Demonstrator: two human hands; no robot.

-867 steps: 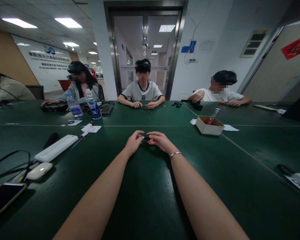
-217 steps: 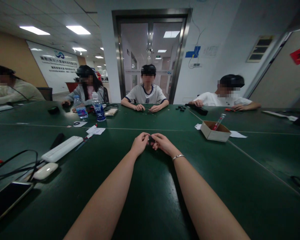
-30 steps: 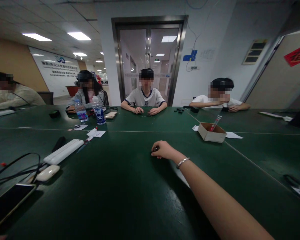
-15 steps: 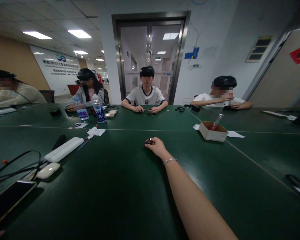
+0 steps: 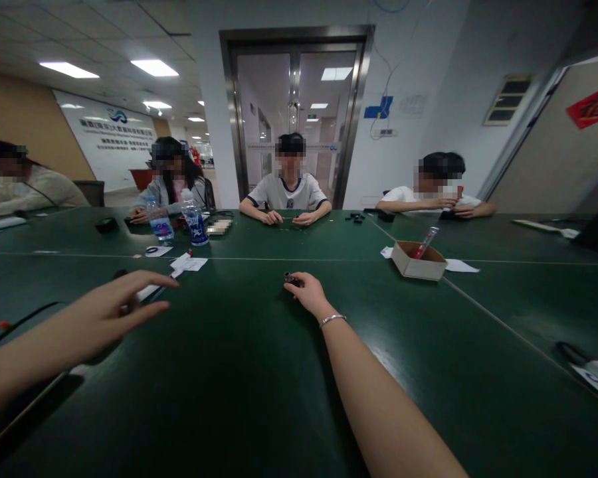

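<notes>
Past the middle of the green table (image 5: 219,372), my right hand (image 5: 309,292) has its fingers closed around a small dark object (image 5: 290,279). A shiny round rim shows at its top; its kind is too small to make out. My left hand (image 5: 114,305) reaches in from the left, above the table, with thumb and index finger stretched apart and nothing between them. Beneath it, a white bar-shaped case (image 5: 149,291) is mostly covered. The phone's edge (image 5: 30,409) shows below my left forearm.
Two plastic bottles, one clear (image 5: 159,222) and one blue-labelled (image 5: 195,222), stand farther back on the left. Small papers (image 5: 189,263) lie before them. A cardboard box (image 5: 418,265) holding a red-and-clear tube (image 5: 426,243) sits at right. Several people sit across the table.
My left hand has come into view from the lower left, now over the white case and cables. My right hand still grips the small object, which looks slightly turned.
</notes>
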